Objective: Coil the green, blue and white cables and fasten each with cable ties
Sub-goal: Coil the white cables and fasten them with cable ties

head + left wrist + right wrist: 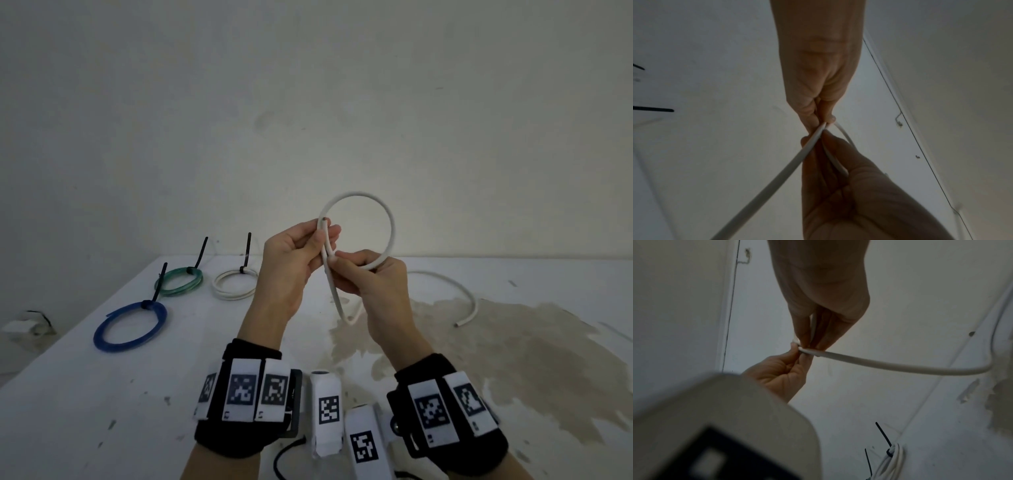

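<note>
A loose white cable is bent into one round loop in the air above the table. My left hand pinches the cable's end at the loop's left side. Just below it, my right hand grips the cable where the loop crosses itself. The tail drops to the table and curves off right to its free end. In the left wrist view the left hand and right hand meet on the cable. The right wrist view shows the right hand pinching the cable.
Three tied coils lie on the white table at the left: a blue coil, a green coil and a white coil, each with black ties sticking up. A brown stain covers the table's right side. A wall stands behind.
</note>
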